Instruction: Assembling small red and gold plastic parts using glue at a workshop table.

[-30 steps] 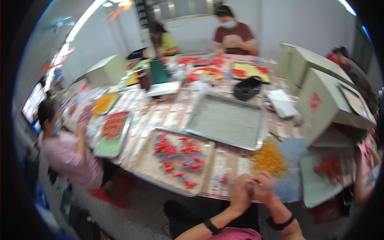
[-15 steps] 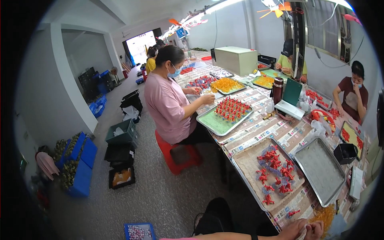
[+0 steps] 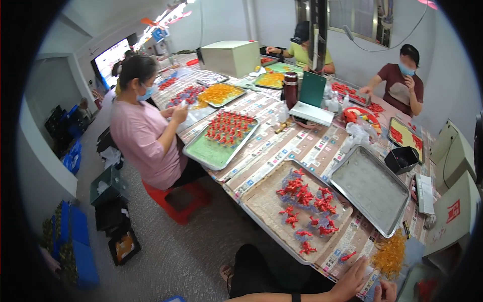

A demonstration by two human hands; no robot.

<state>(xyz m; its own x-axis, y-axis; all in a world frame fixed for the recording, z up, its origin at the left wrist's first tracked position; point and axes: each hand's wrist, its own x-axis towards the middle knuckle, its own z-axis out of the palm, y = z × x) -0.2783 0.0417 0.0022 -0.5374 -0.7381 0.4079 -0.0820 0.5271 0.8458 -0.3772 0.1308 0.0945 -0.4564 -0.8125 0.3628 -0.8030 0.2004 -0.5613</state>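
At the table's near edge my left hand (image 3: 349,281) has its fingers stretched out beside a heap of translucent amber plastic pieces (image 3: 389,257). My right hand (image 3: 386,292) is partly cut off by the lower edge, its fingers curled; anything in them is too small to make out. A red piece with a clear bluish part (image 3: 347,257) lies on the patterned tablecloth just beyond my left hand. Farther off, a metal tray with a tan lining (image 3: 266,201) carries several such red and bluish pieces (image 3: 298,191).
An empty grey metal tray (image 3: 370,183) lies right of the lined one, with a black bin (image 3: 401,160) behind it. A person in pink (image 3: 146,136) sits at the left by a green-lined tray (image 3: 206,153). Two other people work across the table. A beige box (image 3: 455,216) stands at right.
The view has swung to the right, so the table sits farther left. My hands, close together around something pale before, are now apart, and the left fingers have straightened.
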